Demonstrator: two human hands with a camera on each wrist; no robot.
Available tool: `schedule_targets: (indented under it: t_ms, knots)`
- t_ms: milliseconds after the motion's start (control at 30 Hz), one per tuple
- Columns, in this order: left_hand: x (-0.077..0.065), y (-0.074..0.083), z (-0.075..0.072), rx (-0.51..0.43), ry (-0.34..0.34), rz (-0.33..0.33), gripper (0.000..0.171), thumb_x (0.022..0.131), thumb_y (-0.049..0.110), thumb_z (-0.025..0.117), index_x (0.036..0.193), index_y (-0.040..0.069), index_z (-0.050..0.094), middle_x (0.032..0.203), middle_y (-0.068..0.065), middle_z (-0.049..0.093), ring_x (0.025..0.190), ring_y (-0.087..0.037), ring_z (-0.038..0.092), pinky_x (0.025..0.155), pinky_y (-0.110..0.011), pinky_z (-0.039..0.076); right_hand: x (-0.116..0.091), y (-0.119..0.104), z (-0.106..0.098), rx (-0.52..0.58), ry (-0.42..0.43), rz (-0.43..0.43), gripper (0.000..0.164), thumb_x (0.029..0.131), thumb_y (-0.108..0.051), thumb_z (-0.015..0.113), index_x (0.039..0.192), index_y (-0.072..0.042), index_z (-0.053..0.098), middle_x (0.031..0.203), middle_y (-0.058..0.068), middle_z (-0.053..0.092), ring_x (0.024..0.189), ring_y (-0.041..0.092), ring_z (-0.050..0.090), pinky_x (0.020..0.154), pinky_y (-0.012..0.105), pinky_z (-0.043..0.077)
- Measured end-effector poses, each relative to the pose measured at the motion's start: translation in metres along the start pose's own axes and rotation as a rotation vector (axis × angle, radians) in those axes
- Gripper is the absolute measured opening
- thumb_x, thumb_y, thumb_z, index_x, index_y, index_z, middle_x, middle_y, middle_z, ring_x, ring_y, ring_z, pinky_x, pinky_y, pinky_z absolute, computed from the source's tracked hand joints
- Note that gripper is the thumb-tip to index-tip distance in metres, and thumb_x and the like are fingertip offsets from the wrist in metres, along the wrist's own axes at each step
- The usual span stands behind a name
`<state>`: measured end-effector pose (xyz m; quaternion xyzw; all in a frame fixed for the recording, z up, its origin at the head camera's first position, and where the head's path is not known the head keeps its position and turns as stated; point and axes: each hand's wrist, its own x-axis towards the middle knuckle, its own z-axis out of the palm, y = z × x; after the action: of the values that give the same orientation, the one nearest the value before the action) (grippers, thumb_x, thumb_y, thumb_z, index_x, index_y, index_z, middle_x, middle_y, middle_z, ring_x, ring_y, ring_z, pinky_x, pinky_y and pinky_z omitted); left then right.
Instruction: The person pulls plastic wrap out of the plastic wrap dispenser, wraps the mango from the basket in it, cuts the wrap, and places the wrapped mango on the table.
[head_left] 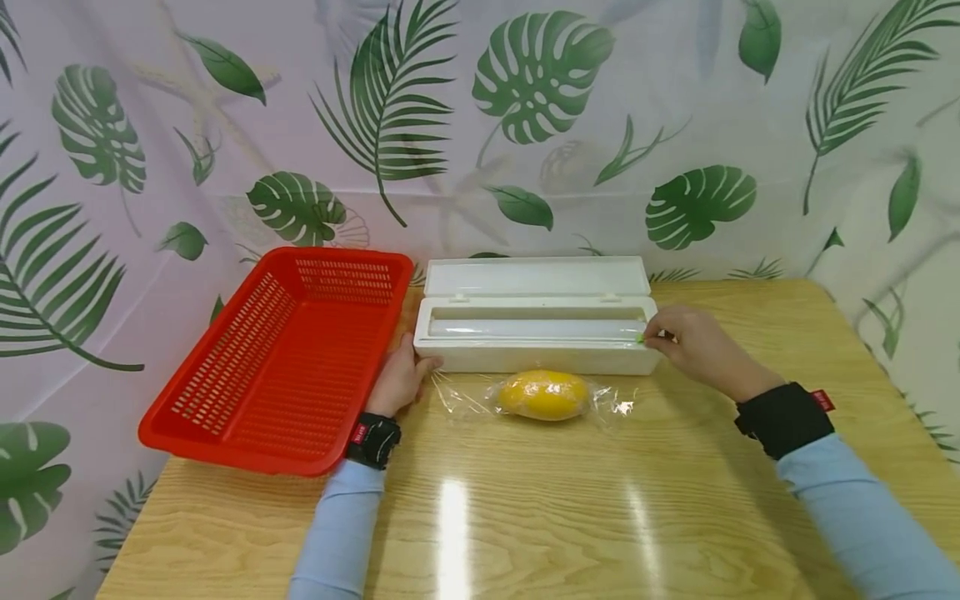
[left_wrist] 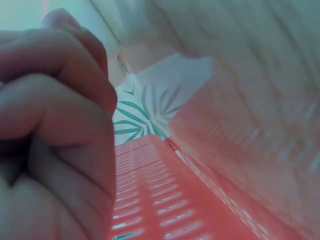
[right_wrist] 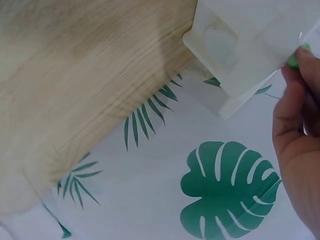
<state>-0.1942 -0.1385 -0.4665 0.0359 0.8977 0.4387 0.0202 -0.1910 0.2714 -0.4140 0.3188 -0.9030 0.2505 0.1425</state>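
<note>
A white cling film dispenser (head_left: pixel 540 360) stands on the table with its lid (head_left: pixel 536 277) raised at the back and a roll of film (head_left: pixel 536 328) inside. My left hand (head_left: pixel 399 377) grips its left end, thumb at the front corner. At the right end, my right hand (head_left: pixel 693 346) pinches the small green slide cutter (head_left: pixel 641 338) on the front edge; the green bit (right_wrist: pixel 293 61) also shows between finger and thumb in the right wrist view. Just in front of the dispenser lies a yellow mango-like fruit (head_left: pixel 545 395) under clear film (head_left: pixel 465 398), which spreads out to both sides.
To the left, a red plastic basket (head_left: pixel 315 375) with slotted walls sits beside my left forearm, its rim close to the wrist. Leaf-patterned cloth (head_left: pixel 465 100) hangs behind the wooden table (head_left: pixel 547 508).
</note>
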Motion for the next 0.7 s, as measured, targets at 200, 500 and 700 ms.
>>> schedule_targets:
  t_ms: [200, 500, 700]
  knots:
    - [0.002, 0.002, 0.002, 0.009, -0.013, 0.006, 0.034, 0.088, 0.020, 0.061, 0.106, 0.002, 0.040, 0.053, -0.007, 0.046, 0.034, -0.018, 0.045, 0.030, -0.028, 0.035, -0.012, 0.003, -0.002, 0.046, 0.029, 0.088, 0.014, 0.075, 0.008, 0.067, 0.080, -0.005, 0.065, 0.080, 0.008, 0.062, 0.071, 0.018, 0.055, 0.055, 0.040, 0.050]
    - [0.002, 0.002, -0.002, -0.002, 0.002, -0.005, 0.033, 0.089, 0.019, 0.060, 0.109, 0.003, 0.040, 0.058, -0.007, 0.046, 0.036, -0.019, 0.044, 0.032, -0.029, 0.035, -0.013, 0.007, 0.003, 0.069, 0.132, 0.146, 0.012, 0.076, 0.009, 0.066, 0.077, -0.003, 0.063, 0.084, 0.013, 0.064, 0.076, 0.022, 0.056, 0.058, 0.045, 0.053]
    - [-0.001, 0.002, -0.001, 0.076, 0.037, 0.047, 0.039, 0.089, 0.025, 0.060, 0.110, -0.002, 0.041, 0.082, -0.018, 0.057, 0.069, -0.029, 0.055, 0.063, -0.043, 0.050, -0.017, 0.005, 0.001, 0.096, 0.101, 0.226, 0.007, 0.080, 0.002, 0.065, 0.087, -0.001, 0.065, 0.090, 0.016, 0.063, 0.076, 0.024, 0.058, 0.061, 0.047, 0.054]
